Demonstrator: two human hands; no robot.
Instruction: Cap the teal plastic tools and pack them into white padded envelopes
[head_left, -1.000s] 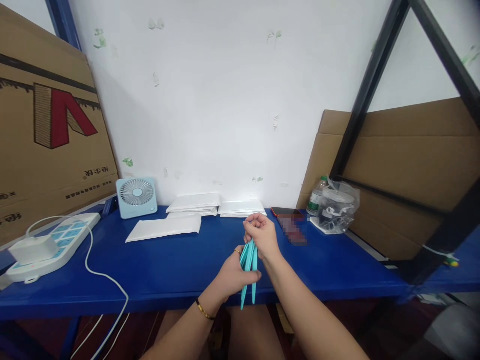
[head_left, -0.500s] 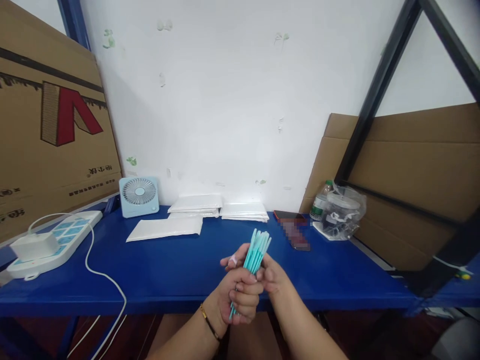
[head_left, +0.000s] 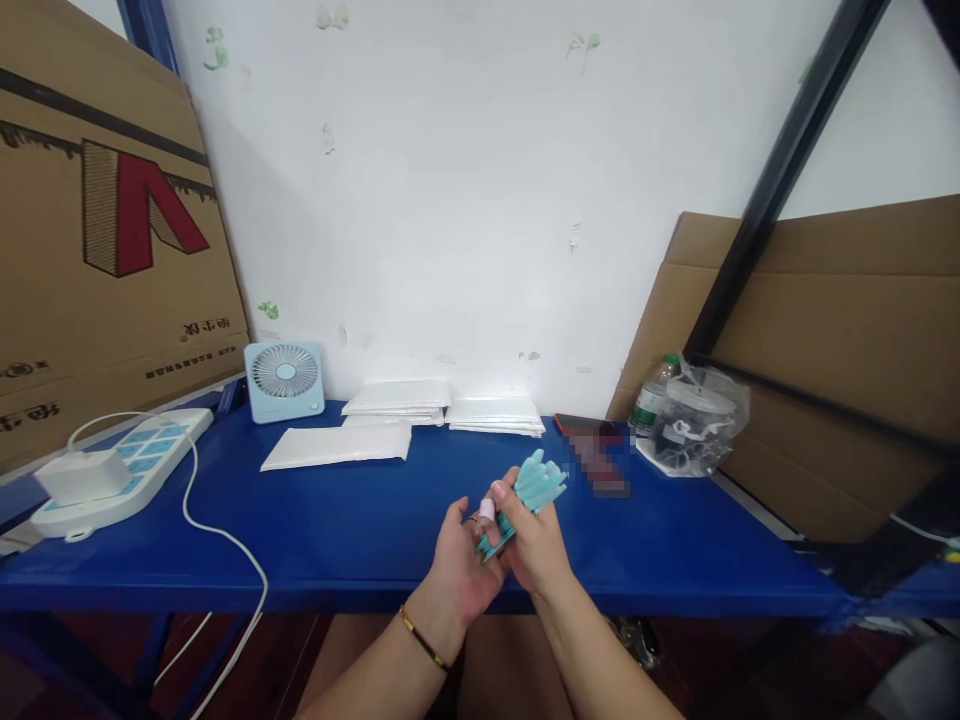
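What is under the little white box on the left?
The white box sits on a white and blue power strip lying on the blue table. The part of the strip beneath the box is covered.

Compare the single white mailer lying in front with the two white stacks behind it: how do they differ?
The single white mailer lies alone, flat on the blue table, nearer the table's front edge; the two white stacks sit against the wall. The single mailer is one layer, each stack shows several. The mailer lies slightly skewed, while the stacks sit square, side by side. All are white, flat, and untouched by either hand.
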